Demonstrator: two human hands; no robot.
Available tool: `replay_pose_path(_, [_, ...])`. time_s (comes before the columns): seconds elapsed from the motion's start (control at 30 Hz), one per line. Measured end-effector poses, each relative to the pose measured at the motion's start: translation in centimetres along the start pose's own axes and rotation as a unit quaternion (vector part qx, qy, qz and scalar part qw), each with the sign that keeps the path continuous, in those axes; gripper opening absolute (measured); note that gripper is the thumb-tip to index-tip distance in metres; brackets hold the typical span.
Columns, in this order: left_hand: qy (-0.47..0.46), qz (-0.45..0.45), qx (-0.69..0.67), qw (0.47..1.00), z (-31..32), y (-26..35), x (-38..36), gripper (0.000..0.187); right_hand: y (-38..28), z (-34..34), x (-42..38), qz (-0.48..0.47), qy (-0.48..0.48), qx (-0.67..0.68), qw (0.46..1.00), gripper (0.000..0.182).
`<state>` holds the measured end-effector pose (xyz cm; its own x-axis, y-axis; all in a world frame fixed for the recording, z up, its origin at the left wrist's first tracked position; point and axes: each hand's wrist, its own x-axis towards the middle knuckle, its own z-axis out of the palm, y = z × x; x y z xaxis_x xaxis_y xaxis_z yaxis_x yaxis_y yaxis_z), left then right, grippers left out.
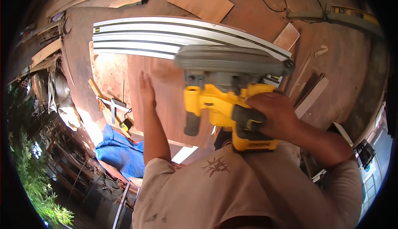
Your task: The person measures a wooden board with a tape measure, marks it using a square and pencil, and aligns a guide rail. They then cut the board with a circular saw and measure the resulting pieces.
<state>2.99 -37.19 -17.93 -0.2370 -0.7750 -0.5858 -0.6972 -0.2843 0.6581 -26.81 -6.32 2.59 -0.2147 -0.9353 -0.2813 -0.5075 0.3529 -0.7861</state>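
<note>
A yellow and black power saw (219, 108) with a long grey guard is held up in front of my chest. My right hand (271, 110) is wrapped round its rear handle. To the left of the saw, my left hand (148, 91) is over a reddish-brown wooden board (166, 115), seen edge-on with its fingers stretched out and holding nothing. Beyond the hands, a long silver guide rail (137, 32) with dark strips lies across the board, and the saw's guard hides part of it.
A square (112, 106) and a yellow tape measure (125, 125) lie at the left. Blue cloth (120, 152) is at the near left. A wooden panel (201, 1) and a cable (277, 9) are at the far side. Wood offcuts (313, 94) lie on the right.
</note>
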Motion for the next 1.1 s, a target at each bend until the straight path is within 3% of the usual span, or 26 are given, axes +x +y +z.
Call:
replay_pose_path(0.1, [0.050,-0.049,-0.098,0.993,-6.6,1.5,-2.1,0.068,-2.6,4.4,3.7,-0.014,-0.061,0.036,0.997,0.047])
replay_pose_path(0.23, [-0.001,-0.063,-0.160,0.985,-12.7,3.6,-4.2,0.075,-5.9,11.1,7.1,-0.032,-0.040,0.090,0.995,0.035])
replay_pose_path(0.33, [-0.018,-0.017,-0.089,0.996,-14.6,3.3,-4.6,0.074,-8.1,15.4,9.1,-0.019,-0.046,0.113,0.992,0.028])
replay_pose_path(0.4, [-0.016,-0.014,-0.082,0.996,-15.6,2.9,-3.9,0.074,-9.0,18.0,10.3,0.013,-0.109,0.143,0.984,0.026])
replay_pose_path(0.57, [-0.018,-0.023,-0.001,1.000,-16.3,4.0,0.6,0.072,-9.3,22.6,11.0,0.013,-0.137,0.158,0.978,0.025])
replay_pose_path(0.67, [-0.034,-0.031,0.135,0.990,-14.9,5.4,5.4,0.076,-9.0,23.6,11.1,0.018,-0.160,0.145,0.976,0.024])
replay_pose_path(0.8, [-0.024,0.002,0.261,0.965,-13.7,1.7,15.2,0.075,-8.2,24.4,10.7,-0.013,-0.190,0.141,0.972,0.026])
replay_pose_path(0.87, [-0.042,-0.066,0.293,0.953,-11.6,1.8,17.3,0.068,-7.1,23.8,10.6,-0.101,-0.197,0.132,0.966,0.031])
replay_pose_path(0.9, [-0.056,-0.090,0.275,0.956,-10.1,2.4,17.1,0.058,-5.9,23.7,10.0,-0.154,-0.136,0.169,0.964,0.035])
replay_pose_path(0.97, [-0.072,-0.083,0.301,0.947,-8.5,2.4,17.4,0.071,-2.2,19.9,9.9,-0.208,-0.051,0.299,0.930,0.033])
replay_pose_path(1.0, [-0.054,-0.064,0.294,0.952,-8.3,1.0,18.4,0.074,0.5,16.8,10.2,-0.242,0.062,0.250,0.936,0.021])
replay_pose_path(1.03, [-0.077,-0.096,0.292,0.948,-7.9,0.6,19.4,0.078,8.9,12.3,10.8,-0.168,0.095,0.106,0.976,0.017])
replay_pose_path(1.07, [-0.098,-0.125,0.288,0.944,-8.0,1.2,19.6,0.082,13.5,9.6,10.5,0.041,0.155,0.285,0.945,0.019])
replay_pose_path(1.1, [-0.037,-0.046,0.204,0.977,-6.1,2.7,17.4,0.045,17.8,7.7,11.0,0.041,0.258,-0.020,0.965,0.026])
